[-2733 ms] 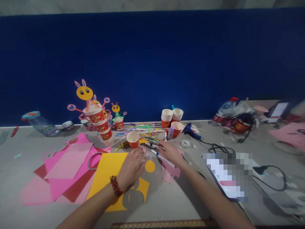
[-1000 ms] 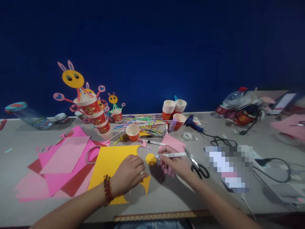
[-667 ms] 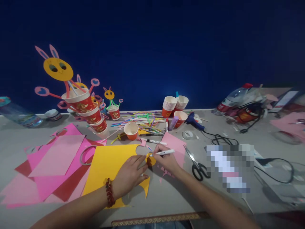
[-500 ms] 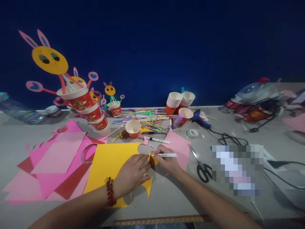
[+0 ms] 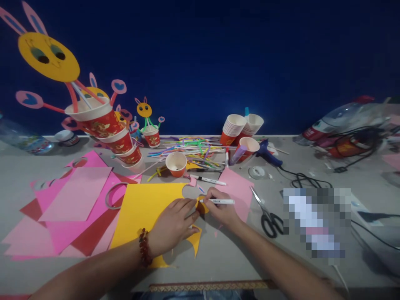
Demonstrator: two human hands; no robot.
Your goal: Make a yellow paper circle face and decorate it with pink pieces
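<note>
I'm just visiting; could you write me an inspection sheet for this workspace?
Surface: grey tabletop, small scraps scattered on it.
Things: white pen, tip at a yellow circle; yellow sheet with rounded cut-outs alongside.
Clutter: pink and red sheets on the left; scissors on the right; coloured sticks and stacked cups farther back.
Hands: left hand spread over the yellow sheet, fingertips near the circle; right hand grips the pen.
Cables: black cable from the blue glue gun; white cable, lower right.
Surroundings: blue wall behind; other people, nothing seen.
</note>
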